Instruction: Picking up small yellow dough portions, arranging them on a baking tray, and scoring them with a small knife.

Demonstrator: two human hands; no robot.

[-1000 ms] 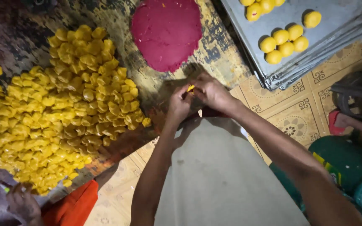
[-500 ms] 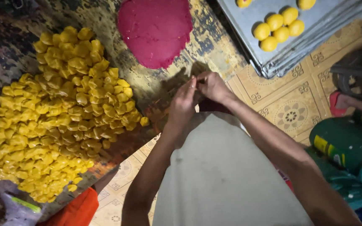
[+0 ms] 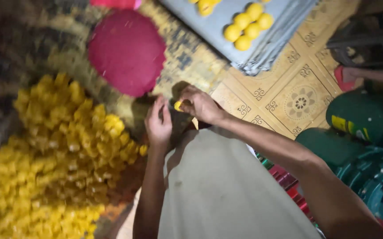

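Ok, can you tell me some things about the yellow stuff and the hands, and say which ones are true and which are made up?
1. The right hand pinches a small yellow piece. True.
2. The left hand is buried in the big yellow pile. False: it is held up beside the right hand, apart from the pile.
3. Round yellow balls sit on a grey metal tray. True.
4. The round dark red disc lies on the tray. False: it lies off the tray, above the pile in the picture.
5. The patterned floor tiles are blue. False: they are yellowish with brown patterns.
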